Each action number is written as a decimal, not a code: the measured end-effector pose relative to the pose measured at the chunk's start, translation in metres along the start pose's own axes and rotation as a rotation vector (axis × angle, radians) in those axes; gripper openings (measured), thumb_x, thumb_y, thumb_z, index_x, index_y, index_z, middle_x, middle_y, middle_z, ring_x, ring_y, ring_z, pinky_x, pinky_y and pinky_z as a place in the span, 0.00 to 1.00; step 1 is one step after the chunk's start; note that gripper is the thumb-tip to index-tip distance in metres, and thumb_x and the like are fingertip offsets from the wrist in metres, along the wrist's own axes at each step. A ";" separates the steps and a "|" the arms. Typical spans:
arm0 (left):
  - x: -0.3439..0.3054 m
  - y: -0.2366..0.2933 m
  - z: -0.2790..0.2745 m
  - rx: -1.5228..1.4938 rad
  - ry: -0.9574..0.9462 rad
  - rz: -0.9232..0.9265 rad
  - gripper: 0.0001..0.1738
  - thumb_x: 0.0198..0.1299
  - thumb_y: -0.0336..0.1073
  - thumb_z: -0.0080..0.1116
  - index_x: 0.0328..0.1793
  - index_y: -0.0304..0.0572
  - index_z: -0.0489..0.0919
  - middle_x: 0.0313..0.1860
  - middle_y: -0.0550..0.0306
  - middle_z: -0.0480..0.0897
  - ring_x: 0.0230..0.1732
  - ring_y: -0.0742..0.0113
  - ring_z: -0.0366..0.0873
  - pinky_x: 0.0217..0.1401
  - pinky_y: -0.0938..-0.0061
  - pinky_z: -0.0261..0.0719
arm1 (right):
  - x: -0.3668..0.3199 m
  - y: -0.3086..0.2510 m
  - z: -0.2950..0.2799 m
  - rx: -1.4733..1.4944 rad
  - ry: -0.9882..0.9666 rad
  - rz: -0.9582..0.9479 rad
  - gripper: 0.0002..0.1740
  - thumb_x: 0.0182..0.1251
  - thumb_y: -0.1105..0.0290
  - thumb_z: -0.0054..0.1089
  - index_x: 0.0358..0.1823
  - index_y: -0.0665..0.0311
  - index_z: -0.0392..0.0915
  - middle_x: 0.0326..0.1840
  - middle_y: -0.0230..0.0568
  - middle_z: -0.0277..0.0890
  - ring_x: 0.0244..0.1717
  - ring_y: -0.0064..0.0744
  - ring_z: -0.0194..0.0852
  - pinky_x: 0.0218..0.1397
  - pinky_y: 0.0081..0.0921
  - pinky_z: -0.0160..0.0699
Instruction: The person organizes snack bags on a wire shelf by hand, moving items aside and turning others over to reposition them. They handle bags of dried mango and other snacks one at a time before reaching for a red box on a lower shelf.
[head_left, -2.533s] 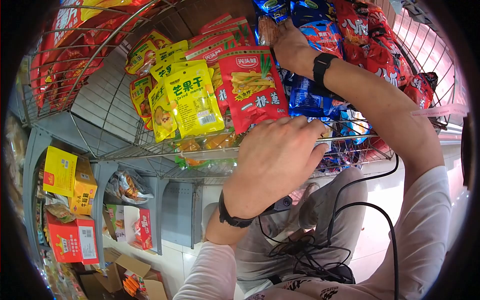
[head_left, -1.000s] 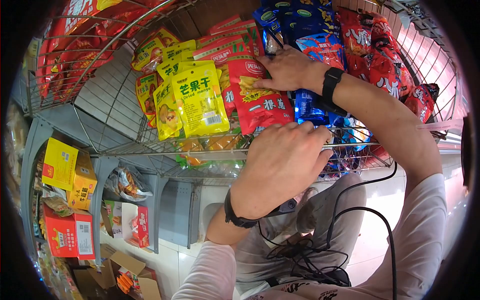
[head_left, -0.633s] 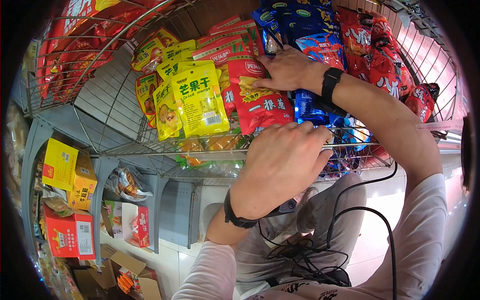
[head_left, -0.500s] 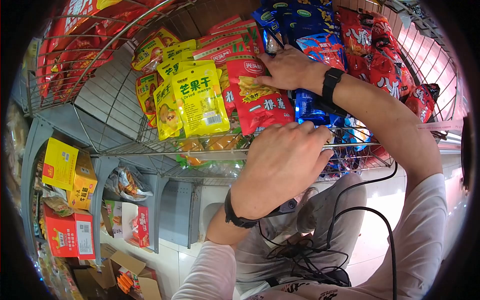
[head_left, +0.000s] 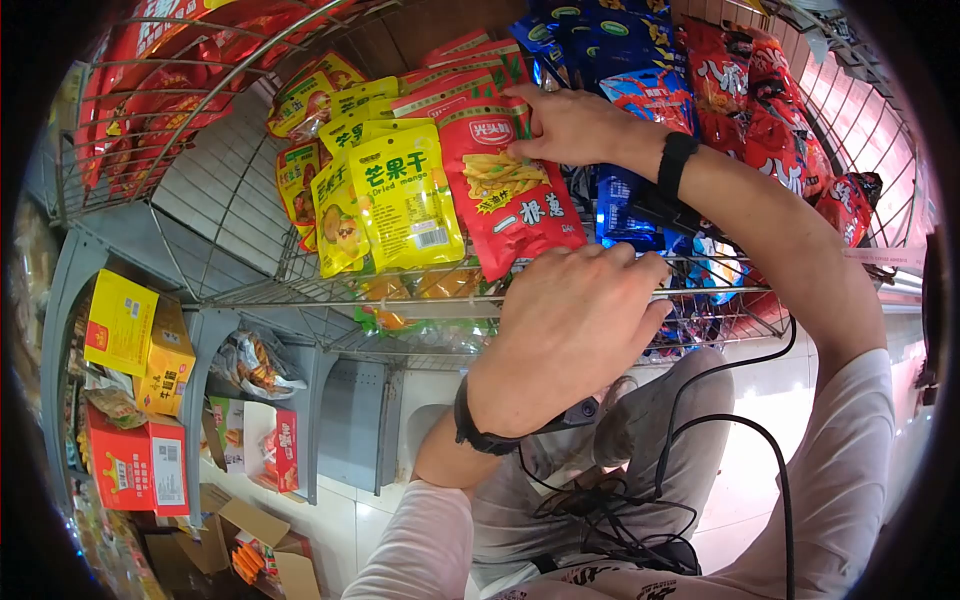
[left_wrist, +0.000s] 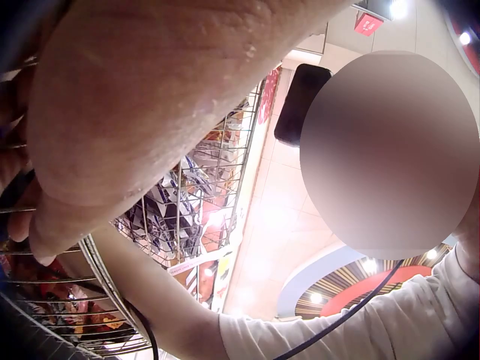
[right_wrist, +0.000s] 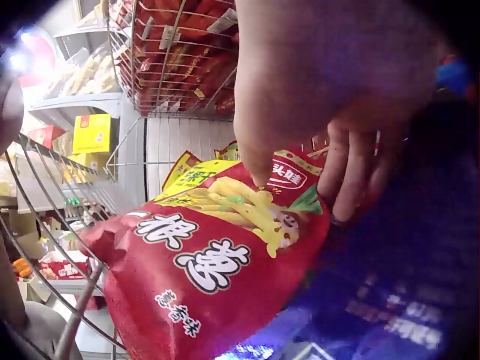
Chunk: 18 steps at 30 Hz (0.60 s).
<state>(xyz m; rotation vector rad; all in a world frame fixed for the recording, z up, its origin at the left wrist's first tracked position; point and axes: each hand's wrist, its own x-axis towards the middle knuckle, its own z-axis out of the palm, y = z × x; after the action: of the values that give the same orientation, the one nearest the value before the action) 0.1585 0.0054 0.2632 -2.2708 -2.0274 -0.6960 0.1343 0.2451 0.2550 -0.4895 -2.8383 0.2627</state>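
Observation:
My right hand holds the right edge of a red snack bag standing at the front of a wire basket. In the right wrist view the thumb presses the printed front of this red bag, and the other fingers curl at its far edge. My left hand grips the basket's front rim, its fingertips hidden over the wire. Left of the red bag stand yellow dried mango bags. Behind it are more red bags, and blue bags lie to the right.
Red snack bags fill the basket's right end. Another wire basket with large red bags stands at the upper left. Grey shelves below hold boxes, such as a red box. Black cables hang over the lap.
My right hand leaves a blue bag at the back and comes down onto the red bag, taking its right edge. The bag tilts slightly leftward. The left hand stays on the rim.

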 end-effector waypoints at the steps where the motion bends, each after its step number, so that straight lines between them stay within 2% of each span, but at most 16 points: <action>1: 0.000 0.000 0.000 0.000 -0.002 0.005 0.15 0.70 0.47 0.64 0.52 0.48 0.85 0.40 0.52 0.87 0.43 0.49 0.88 0.45 0.54 0.84 | 0.000 -0.002 -0.003 0.091 -0.019 -0.006 0.54 0.65 0.39 0.69 0.84 0.64 0.61 0.62 0.66 0.84 0.68 0.60 0.81 0.74 0.48 0.77; 3: 0.000 0.000 0.000 0.002 -0.002 0.007 0.15 0.70 0.48 0.64 0.52 0.48 0.85 0.40 0.52 0.87 0.43 0.49 0.88 0.45 0.54 0.84 | 0.002 -0.003 -0.003 0.183 -0.040 -0.016 0.54 0.64 0.41 0.71 0.84 0.65 0.60 0.64 0.65 0.83 0.70 0.61 0.80 0.74 0.48 0.77; 5: -0.001 0.000 0.000 0.003 -0.004 0.005 0.15 0.70 0.48 0.63 0.52 0.48 0.85 0.40 0.52 0.87 0.42 0.49 0.88 0.46 0.54 0.84 | 0.002 -0.004 0.001 0.141 -0.071 0.021 0.54 0.66 0.43 0.73 0.86 0.61 0.57 0.58 0.53 0.84 0.63 0.50 0.85 0.65 0.39 0.83; 12: 0.000 -0.001 0.000 0.010 -0.009 0.016 0.15 0.70 0.48 0.63 0.52 0.48 0.85 0.39 0.52 0.87 0.42 0.49 0.88 0.45 0.53 0.84 | 0.005 0.001 0.023 0.067 -0.062 0.007 0.62 0.64 0.41 0.73 0.89 0.63 0.48 0.71 0.63 0.77 0.64 0.54 0.84 0.73 0.41 0.79; 14: 0.000 0.000 0.000 0.011 -0.008 0.014 0.15 0.70 0.48 0.63 0.52 0.48 0.85 0.39 0.52 0.87 0.42 0.49 0.88 0.45 0.53 0.84 | 0.005 -0.006 0.016 0.149 -0.197 0.139 0.66 0.62 0.41 0.76 0.89 0.66 0.45 0.76 0.65 0.73 0.62 0.51 0.85 0.61 0.41 0.88; 15: 0.000 0.000 0.000 0.011 -0.008 0.014 0.15 0.70 0.48 0.63 0.52 0.48 0.85 0.39 0.52 0.87 0.42 0.49 0.88 0.45 0.53 0.84 | 0.003 -0.009 0.009 0.150 -0.197 0.139 0.66 0.62 0.41 0.76 0.89 0.66 0.45 0.76 0.65 0.73 0.62 0.51 0.85 0.61 0.41 0.88; 17: 0.000 -0.001 0.000 0.004 -0.001 0.014 0.14 0.70 0.48 0.63 0.52 0.48 0.85 0.39 0.52 0.87 0.42 0.49 0.88 0.44 0.53 0.84 | 0.000 -0.014 -0.001 0.294 -0.291 0.195 0.71 0.58 0.43 0.80 0.89 0.69 0.42 0.75 0.66 0.73 0.53 0.47 0.90 0.41 0.36 0.92; 18: 0.000 0.000 -0.001 0.003 -0.002 0.013 0.14 0.70 0.48 0.63 0.52 0.48 0.85 0.39 0.52 0.87 0.42 0.49 0.88 0.44 0.53 0.84 | 0.002 -0.011 0.003 0.294 -0.292 0.195 0.71 0.58 0.43 0.80 0.89 0.69 0.42 0.75 0.66 0.73 0.53 0.47 0.90 0.41 0.36 0.92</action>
<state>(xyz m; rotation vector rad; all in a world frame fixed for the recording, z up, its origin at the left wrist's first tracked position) 0.1580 0.0049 0.2634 -2.2814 -2.0108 -0.6898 0.1280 0.2354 0.2555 -0.7132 -2.9511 0.8384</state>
